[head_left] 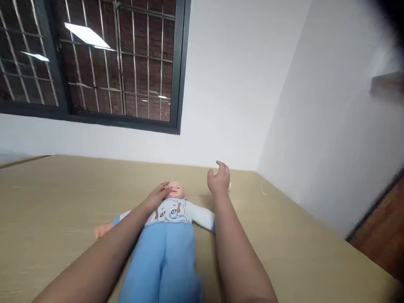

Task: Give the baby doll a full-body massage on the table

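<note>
A baby doll [172, 240] lies on its back, dressed in a white top with an elephant on the chest and light blue trousers. Its arms stretch out to both sides. Against the left side of the doll's head [175, 190] rests my left hand [158, 196], fingers extended and touching the head and cheek. My right hand [219, 179] is raised to the right of the head, thumb and fingers curved apart with nothing between them. Behind its wrist shows a bit of a small pale round thing [230, 186], mostly hidden. My right forearm covers the end of the doll's sleeve [203, 216].
The doll lies on a wide tan surface [63, 198] with a glossy, creased cover. A thin pale strand [263, 191] lies on it at the right. White walls [233, 84] bound the back and right side. A dark-framed barred window [120, 59] is at upper left.
</note>
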A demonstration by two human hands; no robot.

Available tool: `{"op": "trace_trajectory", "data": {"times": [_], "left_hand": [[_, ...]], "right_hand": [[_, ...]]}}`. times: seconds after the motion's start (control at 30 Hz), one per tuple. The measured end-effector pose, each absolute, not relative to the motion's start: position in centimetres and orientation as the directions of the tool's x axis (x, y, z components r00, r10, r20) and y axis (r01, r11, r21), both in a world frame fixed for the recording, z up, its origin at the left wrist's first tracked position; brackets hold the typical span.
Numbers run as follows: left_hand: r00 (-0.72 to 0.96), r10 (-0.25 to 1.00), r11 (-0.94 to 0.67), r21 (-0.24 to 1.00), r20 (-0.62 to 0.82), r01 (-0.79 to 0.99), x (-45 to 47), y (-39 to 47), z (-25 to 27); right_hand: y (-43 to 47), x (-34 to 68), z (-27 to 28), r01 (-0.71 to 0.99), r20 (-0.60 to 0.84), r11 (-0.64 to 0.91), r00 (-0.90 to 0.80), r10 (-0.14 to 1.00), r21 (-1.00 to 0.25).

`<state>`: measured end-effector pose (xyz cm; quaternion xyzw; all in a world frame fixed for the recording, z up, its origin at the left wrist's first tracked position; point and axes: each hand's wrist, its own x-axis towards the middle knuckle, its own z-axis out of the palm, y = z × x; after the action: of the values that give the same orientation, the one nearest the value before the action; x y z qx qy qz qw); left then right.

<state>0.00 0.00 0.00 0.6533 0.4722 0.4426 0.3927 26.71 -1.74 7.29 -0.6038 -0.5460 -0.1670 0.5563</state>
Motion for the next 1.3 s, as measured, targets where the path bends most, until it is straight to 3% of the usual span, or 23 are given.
{"op": "trace_trajectory", "data": {"times": [0.2, 0.33, 0.43, 0.5, 0.73, 0.93, 1.3], "left_hand": [[0.085, 0.980, -0.200, 0.907, 0.182, 0.371, -0.2, 0.1, 1.1], [-0.032, 0.941, -0.287, 0.842, 0.338, 0.457, 0.7, -0.1, 4.1], [-0.039, 0.920, -0.357, 0.874, 0.391, 0.330, 3.5, -1.2, 6.9], [0.049, 0.977, -0.211, 0.976, 0.209, 0.046, 6.2, -2.0, 8.4], [0.346, 0.933, 0.169, 0.971, -0.101, -0.171, 15.3, -3.6, 9.2], [0.371, 0.903, 0.348, 0.874, -0.216, -0.338, 20.0, -3.5, 9.2], [0.412, 0.882, 0.439, 0.721, -0.231, -0.536, 19.6, -2.8, 9.6]], "right_hand": [[-2.2, 29.0, 8.1, 0.799, 0.656, 0.070, 0.435, 0.617, -0.597], [-2.6, 29.1, 8.8, 0.754, 0.520, 0.026, 0.427, 0.740, -0.656], [-2.8, 29.2, 9.0, 0.741, 0.475, 0.008, 0.422, 0.772, -0.671], [-2.9, 29.3, 9.0, 0.733, 0.457, 0.001, 0.422, 0.783, -0.680], [-3.2, 30.1, 9.2, 0.705, 0.380, -0.036, 0.424, 0.822, -0.708], [-3.8, 30.5, 9.5, 0.711, 0.339, -0.072, 0.419, 0.842, -0.699], [-3.9, 30.4, 9.6, 0.741, 0.319, -0.147, 0.448, 0.835, -0.655]]}}
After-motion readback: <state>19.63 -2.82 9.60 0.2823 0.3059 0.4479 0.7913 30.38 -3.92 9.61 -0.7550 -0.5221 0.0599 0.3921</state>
